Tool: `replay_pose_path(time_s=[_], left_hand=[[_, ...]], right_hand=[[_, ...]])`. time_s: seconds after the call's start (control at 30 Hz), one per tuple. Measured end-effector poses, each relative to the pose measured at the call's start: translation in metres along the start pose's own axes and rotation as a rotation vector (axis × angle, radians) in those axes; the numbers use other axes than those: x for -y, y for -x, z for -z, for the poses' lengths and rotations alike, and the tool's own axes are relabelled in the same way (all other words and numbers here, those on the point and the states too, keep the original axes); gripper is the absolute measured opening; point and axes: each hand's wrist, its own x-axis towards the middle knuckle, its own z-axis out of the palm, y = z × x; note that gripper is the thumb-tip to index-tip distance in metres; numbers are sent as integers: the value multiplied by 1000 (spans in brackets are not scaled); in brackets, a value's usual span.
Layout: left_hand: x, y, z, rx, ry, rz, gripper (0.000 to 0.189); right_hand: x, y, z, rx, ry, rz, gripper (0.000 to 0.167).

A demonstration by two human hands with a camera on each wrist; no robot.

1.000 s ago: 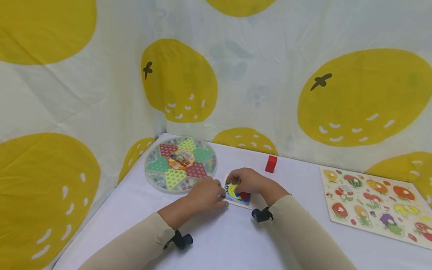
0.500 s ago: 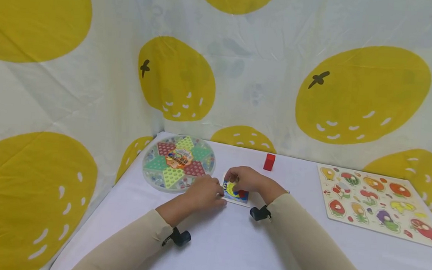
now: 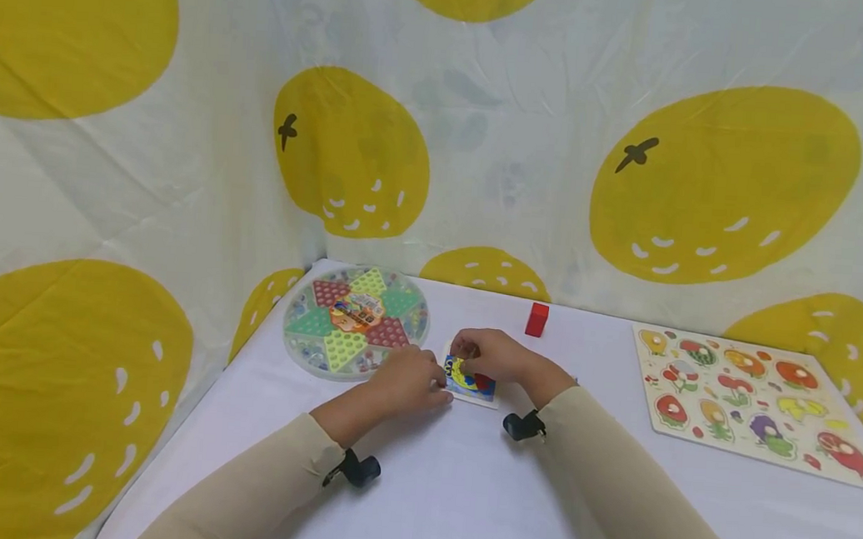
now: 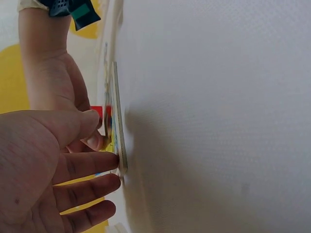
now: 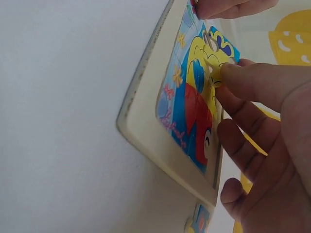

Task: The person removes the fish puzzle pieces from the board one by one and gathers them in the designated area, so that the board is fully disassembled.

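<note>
A small wooden jigsaw puzzle (image 3: 480, 400) with a pale frame and a blue, yellow and red sea picture lies on the white table, between both hands. My right hand (image 3: 496, 356) is over it. In the right wrist view, thumb and forefinger pinch a yellow and blue puzzle piece (image 5: 224, 44), which stands tilted up from the picture; the other fingers hang past the frame's far side. My left hand (image 3: 407, 378) rests at the puzzle's left edge. Its fairly straight fingertips (image 4: 111, 160) touch the frame's edge in the left wrist view.
A round Chinese checkers board (image 3: 356, 323) lies behind the left hand. A red block (image 3: 536, 319) stands behind the right hand. A fruit peg puzzle (image 3: 760, 401) lies at the right. Another loose puzzle piece (image 5: 199, 219) lies beside the frame. A fruit-print curtain (image 3: 515, 142) hangs behind.
The right hand's fingers have shifted slightly over the puzzle's picture. The left hand stays at the puzzle's edge. The whole head view has drifted a little.
</note>
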Motion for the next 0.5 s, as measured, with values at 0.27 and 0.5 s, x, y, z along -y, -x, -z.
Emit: replay_pose_path(time_s=[0.27, 0.5], left_hand=[[1, -1, -2, 3, 25, 22, 30], [1, 1, -2, -25, 31, 2, 28]], right_hand=[[-3, 0, 0, -36, -17, 29, 17], [-11, -2, 2, -64, -83, 44, 12]])
